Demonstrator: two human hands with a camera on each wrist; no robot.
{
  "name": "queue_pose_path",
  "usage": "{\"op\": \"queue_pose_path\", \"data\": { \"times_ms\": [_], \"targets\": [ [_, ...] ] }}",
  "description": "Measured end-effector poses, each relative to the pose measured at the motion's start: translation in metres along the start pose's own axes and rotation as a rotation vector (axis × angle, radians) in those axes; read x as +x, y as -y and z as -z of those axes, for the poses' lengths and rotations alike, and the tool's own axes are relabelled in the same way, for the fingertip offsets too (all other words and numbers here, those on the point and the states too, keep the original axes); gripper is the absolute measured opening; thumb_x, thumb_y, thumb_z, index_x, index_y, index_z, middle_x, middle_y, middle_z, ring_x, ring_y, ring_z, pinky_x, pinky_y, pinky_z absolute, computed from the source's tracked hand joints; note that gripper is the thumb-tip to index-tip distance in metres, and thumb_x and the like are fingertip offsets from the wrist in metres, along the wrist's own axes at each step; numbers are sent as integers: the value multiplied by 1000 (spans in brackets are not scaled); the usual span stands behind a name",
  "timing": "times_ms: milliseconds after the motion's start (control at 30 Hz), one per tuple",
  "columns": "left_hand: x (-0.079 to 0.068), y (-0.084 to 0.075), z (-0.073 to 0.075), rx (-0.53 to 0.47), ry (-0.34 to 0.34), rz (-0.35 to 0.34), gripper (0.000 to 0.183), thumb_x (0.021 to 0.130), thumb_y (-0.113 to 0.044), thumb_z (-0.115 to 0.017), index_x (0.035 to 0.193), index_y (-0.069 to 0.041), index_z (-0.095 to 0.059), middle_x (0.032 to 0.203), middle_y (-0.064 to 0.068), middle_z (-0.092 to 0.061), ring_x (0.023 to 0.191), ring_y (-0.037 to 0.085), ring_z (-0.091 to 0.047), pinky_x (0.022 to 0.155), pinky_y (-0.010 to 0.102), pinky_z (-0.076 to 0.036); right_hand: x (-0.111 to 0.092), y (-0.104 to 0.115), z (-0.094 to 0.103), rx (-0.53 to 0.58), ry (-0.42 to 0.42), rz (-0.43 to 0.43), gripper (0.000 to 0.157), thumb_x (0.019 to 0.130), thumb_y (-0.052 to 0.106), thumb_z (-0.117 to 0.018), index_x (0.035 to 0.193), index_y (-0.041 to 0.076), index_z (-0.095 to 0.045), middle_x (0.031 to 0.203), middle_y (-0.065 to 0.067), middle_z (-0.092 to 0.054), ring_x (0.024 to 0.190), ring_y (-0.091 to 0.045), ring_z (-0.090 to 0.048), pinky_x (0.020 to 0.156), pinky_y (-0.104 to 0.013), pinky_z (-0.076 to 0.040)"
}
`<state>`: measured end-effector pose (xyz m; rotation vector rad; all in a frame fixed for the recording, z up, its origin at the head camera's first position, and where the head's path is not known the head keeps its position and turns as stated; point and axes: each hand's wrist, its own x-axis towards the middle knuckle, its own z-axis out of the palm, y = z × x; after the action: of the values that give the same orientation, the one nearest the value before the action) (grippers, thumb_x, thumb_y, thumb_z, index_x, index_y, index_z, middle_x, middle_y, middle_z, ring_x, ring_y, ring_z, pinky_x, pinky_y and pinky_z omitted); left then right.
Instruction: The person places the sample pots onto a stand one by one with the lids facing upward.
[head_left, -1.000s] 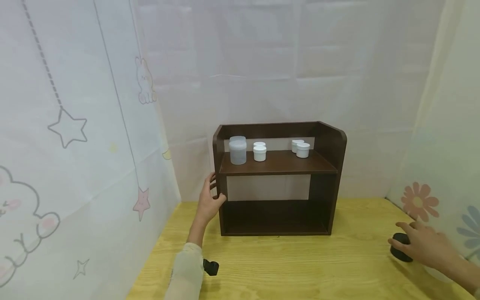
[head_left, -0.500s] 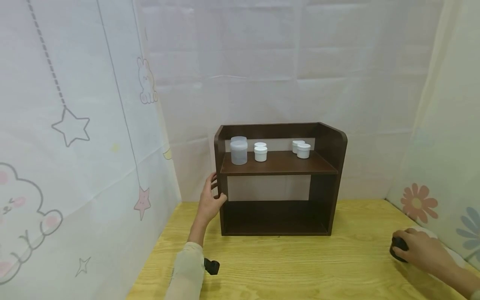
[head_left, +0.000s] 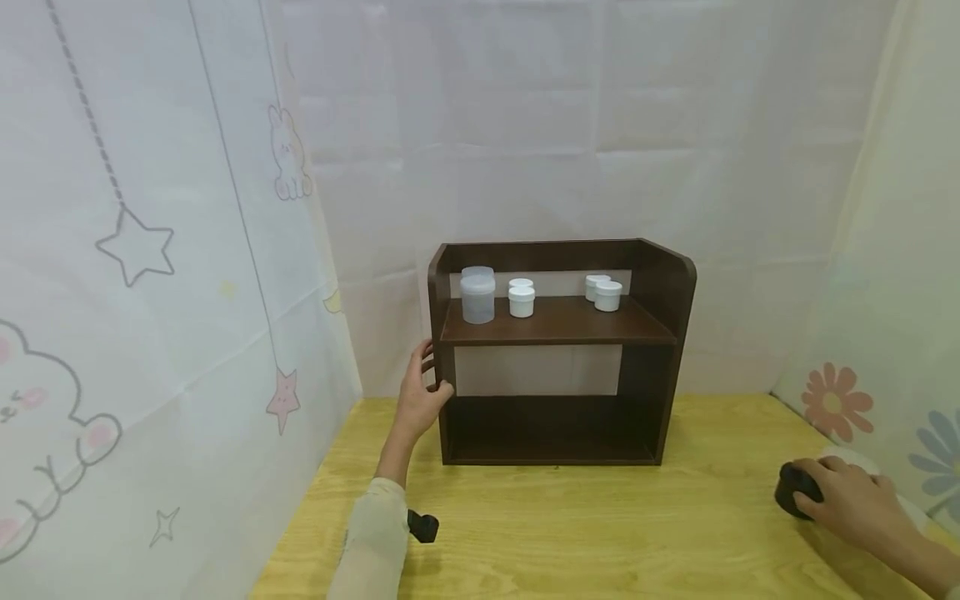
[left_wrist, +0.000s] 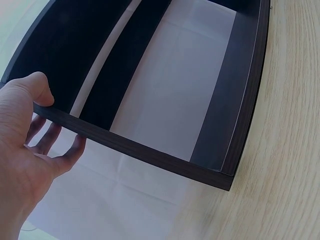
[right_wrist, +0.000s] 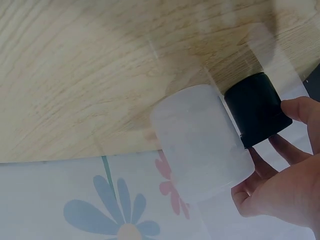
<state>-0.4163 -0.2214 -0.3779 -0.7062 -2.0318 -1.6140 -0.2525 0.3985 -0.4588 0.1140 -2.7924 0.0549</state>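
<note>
My left hand (head_left: pixel 420 406) grips the left side panel of a dark brown two-tier shelf (head_left: pixel 558 342). In the left wrist view the thumb lies on the inner side of that panel (left_wrist: pixel 150 152) and the other fingers on its outer side. At the far right of the table, my right hand (head_left: pixel 855 500) holds a small black round jar (right_wrist: pixel 257 110) between thumb and fingers. Beside the jar, a larger whitish cylindrical container (right_wrist: pixel 200 140) shows in the right wrist view; the hand partly hides it in the head view.
On the upper tier stand translucent jars (head_left: pixel 477 300) at left, small white lidded jars (head_left: pixel 521 302) beside them and two more white jars (head_left: pixel 607 297) at right. Printed cloth walls (head_left: pixel 187 333) border the yellow wood-grain table (head_left: pixel 600 533).
My right hand, spread around the black jar a second ago, has closed its fingers on it. The left hand stays on the shelf panel. The head view has shifted slightly.
</note>
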Motion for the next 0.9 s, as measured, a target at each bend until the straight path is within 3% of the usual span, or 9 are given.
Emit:
{"op": "queue_pose_path", "data": {
  "times_ms": [133,367,467,667,800,900],
  "targets": [
    [0,0,1,-5,-4,6,84,88,8,-59,158,-28,-29,155,0,-37,134,27,-44,94,52,-50,-1,1,1,28,-1,4,49,81,25,-84,117,-2,-67,101,-26,-61,79,-43,-63,64,-68,-44],
    [3,1,2,-16,4,-4,85,88,10,-60,160,-19,-26,157,8,-35,135,33,-43,94,55,-49,1,3,5,99,43,-35,51,84,29,-80,120,-5,-65,106,-34,-58,88,-49,-61,63,-68,-43],
    [5,-1,2,-6,8,-4,85,88,9,-60,160,-20,-27,157,7,-35,135,32,-43,95,54,-49,2,5,7,143,40,-55,53,87,35,-78,119,-5,-66,109,-37,-57,89,-51,-60,61,-65,-44],
    [6,-4,3,12,7,-7,83,88,6,-58,159,-26,-29,155,0,-37,134,26,-44,95,51,-50,3,16,14,298,-23,-22,49,89,30,-78,120,-7,-66,116,-39,-54,87,-47,-62,60,-52,-51],
    [4,-5,2,19,7,-3,83,88,4,-58,159,-26,-29,155,-1,-37,134,26,-44,95,50,-50,3,31,20,387,-76,10,46,88,21,-80,121,-7,-65,119,-34,-53,85,-40,-60,59,-44,-47],
    [2,-4,3,19,6,0,83,87,3,-58,160,-25,-29,155,0,-37,135,27,-44,95,51,-50,5,43,26,413,-135,35,45,85,17,-82,121,-4,-65,119,-29,-51,87,-42,-57,59,-46,-45]
  ]
}}
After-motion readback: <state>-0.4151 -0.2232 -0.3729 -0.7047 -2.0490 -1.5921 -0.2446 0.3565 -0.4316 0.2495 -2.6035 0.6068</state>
